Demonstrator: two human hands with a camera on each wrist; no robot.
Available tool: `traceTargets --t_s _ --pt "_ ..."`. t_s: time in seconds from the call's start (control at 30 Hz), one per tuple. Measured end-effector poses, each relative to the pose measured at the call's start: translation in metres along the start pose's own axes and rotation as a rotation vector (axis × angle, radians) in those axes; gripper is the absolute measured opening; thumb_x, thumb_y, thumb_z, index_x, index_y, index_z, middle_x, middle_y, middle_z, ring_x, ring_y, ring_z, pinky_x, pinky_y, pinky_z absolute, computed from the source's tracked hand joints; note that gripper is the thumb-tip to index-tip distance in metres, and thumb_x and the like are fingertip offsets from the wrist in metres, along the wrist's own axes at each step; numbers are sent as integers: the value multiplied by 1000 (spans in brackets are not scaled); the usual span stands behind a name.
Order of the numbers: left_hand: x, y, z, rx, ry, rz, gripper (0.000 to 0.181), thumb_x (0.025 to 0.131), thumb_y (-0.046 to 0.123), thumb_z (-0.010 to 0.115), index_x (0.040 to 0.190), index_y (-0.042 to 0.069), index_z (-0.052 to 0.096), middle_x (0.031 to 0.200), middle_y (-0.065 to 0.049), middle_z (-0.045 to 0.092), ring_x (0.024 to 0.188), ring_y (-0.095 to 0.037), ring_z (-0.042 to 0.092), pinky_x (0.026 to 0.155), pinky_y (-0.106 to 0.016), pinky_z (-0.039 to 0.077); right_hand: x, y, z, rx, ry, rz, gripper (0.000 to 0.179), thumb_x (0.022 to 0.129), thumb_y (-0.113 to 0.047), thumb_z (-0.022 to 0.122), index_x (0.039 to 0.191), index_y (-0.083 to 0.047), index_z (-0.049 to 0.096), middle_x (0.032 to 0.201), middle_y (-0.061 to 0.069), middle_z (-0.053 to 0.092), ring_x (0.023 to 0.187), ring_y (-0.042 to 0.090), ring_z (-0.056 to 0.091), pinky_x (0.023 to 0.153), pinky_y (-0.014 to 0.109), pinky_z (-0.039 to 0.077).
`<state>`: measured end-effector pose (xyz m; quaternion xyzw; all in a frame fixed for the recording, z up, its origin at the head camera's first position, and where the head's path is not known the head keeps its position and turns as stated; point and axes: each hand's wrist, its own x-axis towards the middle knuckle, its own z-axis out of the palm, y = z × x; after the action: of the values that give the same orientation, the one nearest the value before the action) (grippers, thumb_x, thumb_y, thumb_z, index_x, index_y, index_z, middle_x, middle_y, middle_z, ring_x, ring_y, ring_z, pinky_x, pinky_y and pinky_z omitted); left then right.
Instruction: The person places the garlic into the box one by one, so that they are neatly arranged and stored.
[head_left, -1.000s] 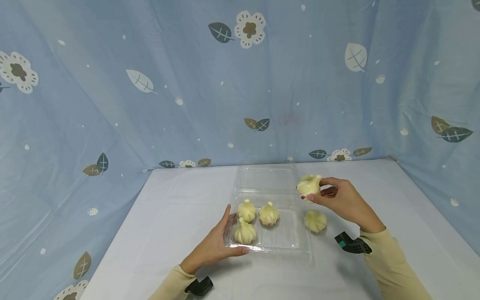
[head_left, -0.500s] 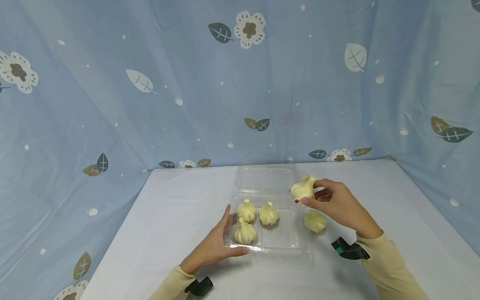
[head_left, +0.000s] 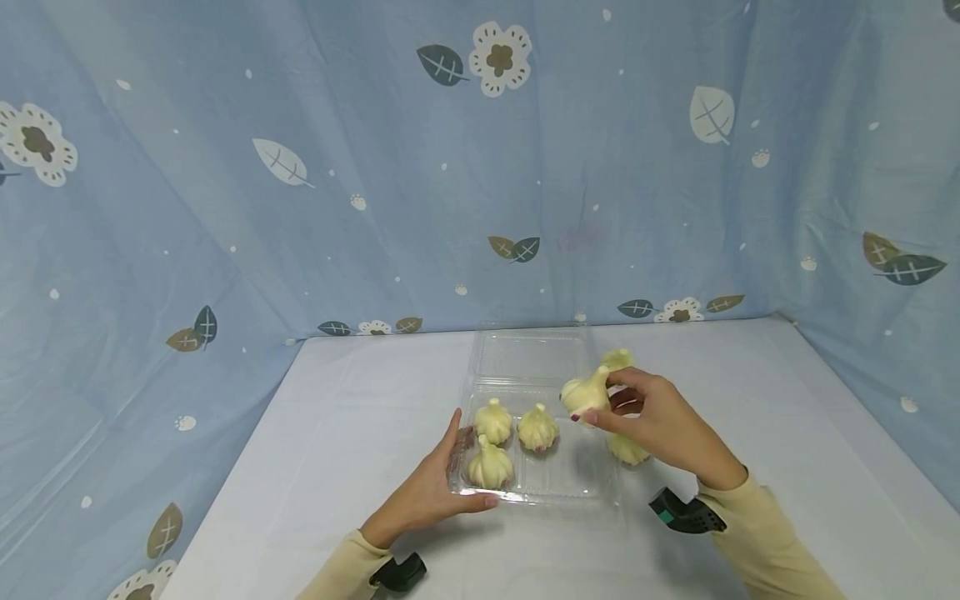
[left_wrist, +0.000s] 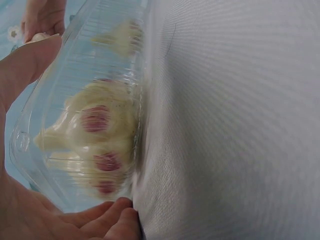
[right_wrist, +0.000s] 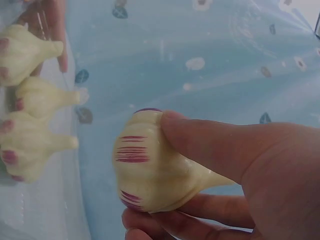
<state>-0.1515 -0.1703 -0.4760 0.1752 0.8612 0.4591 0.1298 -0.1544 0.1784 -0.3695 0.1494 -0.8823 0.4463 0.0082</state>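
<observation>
My right hand [head_left: 660, 417] pinches a pale garlic bulb [head_left: 583, 397] between thumb and fingers, above the right part of a clear plastic clamshell box [head_left: 570, 475]. In the right wrist view the held garlic bulb [right_wrist: 150, 165] shows purple streaks, its stem toward the palm. My left hand [head_left: 429, 493] grips the box at its near left corner, thumb along the front and fingers at the left side. Inside sit three garlic bulbs: one at the back left [head_left: 492, 422], one at the front left [head_left: 490, 465] and one in the middle [head_left: 537, 429].
The box's clear lid [head_left: 532, 357] lies folded back behind it. To the right of the box are two more bulbs, a far garlic bulb [head_left: 617, 359] and a nearer garlic bulb [head_left: 627, 451], partly hidden by my right hand. A patterned blue curtain [head_left: 420, 183] backs the white table [head_left: 337, 433].
My right hand has moved left and slightly nearer, carrying the garlic bulb from beside the lid to over the box. The left hand and the box have stayed put.
</observation>
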Motion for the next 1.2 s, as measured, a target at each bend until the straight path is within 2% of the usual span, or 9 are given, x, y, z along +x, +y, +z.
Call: traceTargets --t_s 0.27,0.5,0.9,1.2 --pt "-1 1 0 -1 6 -7 136 76 47 91 168 16 -4 165 -11 40 156 -33 34 125 -61 28 -1 -2 15 2 -15 -25 40 89 -32 83 118 -9 71 112 5 70 95 14 69 83 30 60" --pt "0 0 0 1 4 -3 137 75 47 91 168 15 -4 166 -11 39 156 -33 33 125 -61 27 0 -2 27 17 -42 -83 36 88 -28 84 116 -10 72 111 3 71 92 13 70 84 37 62" --pt "-1 2 -1 -7 -2 -9 136 76 47 90 168 14 -5 166 -11 38 156 -33 33 125 -61 28 2 -3 41 8 -102 -92 41 87 -30 85 115 -4 70 111 7 70 92 12 69 83 33 61" --pt "-1 1 -1 -5 -3 -6 135 76 48 90 168 19 -6 167 -11 38 156 -33 33 125 -61 29 2 0 50 6 -142 -86 40 86 -30 86 115 -8 70 113 5 69 93 12 70 84 30 61"
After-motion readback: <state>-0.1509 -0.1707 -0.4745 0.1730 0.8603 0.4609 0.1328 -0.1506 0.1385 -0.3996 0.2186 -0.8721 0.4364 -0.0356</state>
